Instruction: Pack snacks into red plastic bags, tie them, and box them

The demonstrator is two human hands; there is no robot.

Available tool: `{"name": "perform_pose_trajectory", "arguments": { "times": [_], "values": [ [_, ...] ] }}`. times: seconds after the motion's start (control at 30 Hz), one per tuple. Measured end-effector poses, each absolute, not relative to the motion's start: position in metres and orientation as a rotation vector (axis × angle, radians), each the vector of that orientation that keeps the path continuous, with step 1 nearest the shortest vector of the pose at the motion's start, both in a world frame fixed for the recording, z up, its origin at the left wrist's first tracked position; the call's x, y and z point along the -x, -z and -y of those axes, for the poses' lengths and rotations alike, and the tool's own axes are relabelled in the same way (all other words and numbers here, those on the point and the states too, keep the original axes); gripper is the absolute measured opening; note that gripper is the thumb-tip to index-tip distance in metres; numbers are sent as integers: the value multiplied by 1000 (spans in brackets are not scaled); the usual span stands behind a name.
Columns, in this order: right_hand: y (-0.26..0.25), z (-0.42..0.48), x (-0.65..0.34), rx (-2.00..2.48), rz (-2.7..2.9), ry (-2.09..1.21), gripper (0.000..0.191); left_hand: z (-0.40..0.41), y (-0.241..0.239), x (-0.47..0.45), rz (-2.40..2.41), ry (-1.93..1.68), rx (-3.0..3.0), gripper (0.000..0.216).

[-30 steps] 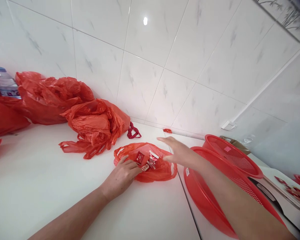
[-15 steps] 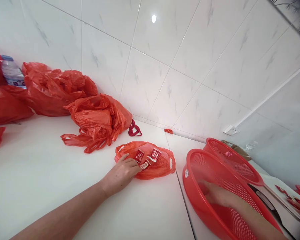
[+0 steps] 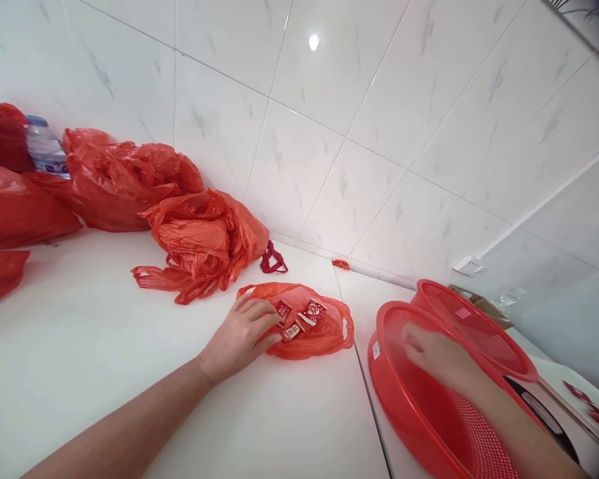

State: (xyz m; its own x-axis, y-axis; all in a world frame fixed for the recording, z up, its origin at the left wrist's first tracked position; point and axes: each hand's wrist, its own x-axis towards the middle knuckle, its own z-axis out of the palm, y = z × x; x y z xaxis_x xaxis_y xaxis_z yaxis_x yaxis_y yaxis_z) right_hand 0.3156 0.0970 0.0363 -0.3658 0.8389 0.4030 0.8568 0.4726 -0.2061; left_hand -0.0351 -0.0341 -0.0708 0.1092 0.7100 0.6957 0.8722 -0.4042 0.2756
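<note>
An orange-red plastic bag (image 3: 324, 338) lies flattened on the white table, with several small red and white wrapped snacks on it, among them a packet (image 3: 313, 311) with white lettering. At the bag's left edge is my left hand (image 3: 242, 332), fingers curved and thumb apart, fingertips close to the nearest snacks. It holds nothing that I can see. My right hand (image 3: 429, 352) is over the red plastic basket (image 3: 397, 399), with its fingers curled in. Whatever may be inside those fingers is hidden and slightly blurred.
Behind the basket stands a second red basket (image 3: 479, 326). Bunched red bags (image 3: 199, 239) and a water bottle (image 3: 44, 146) line the wall on the left. A dark red strap (image 3: 273, 259) lies near the bag. At right is a dark-handled object (image 3: 542, 412).
My right hand has risen from inside the basket toward its rim. My left fingers have drawn back slightly from the snacks and loosened. The view has shifted slightly.
</note>
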Motion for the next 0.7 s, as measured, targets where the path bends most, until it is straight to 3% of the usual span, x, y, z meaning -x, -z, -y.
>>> {"name": "perform_pose_trajectory", "arguments": {
  "times": [0.1,0.23,0.5,0.7],
  "values": [
    [-70,-74,-287,1365,2493,69,9,32,71,46,1650,1261,1991,17],
    [-81,-30,-234,1117,2538,166,9,29,76,56,1781,1302,1882,18],
    [-37,-14,-167,1073,2598,63,20,29,80,56,1810,1315,1904,19],
    [10,-39,-179,1286,2298,-97,47,27,83,56,2017,1357,1801,33]
  ]
}}
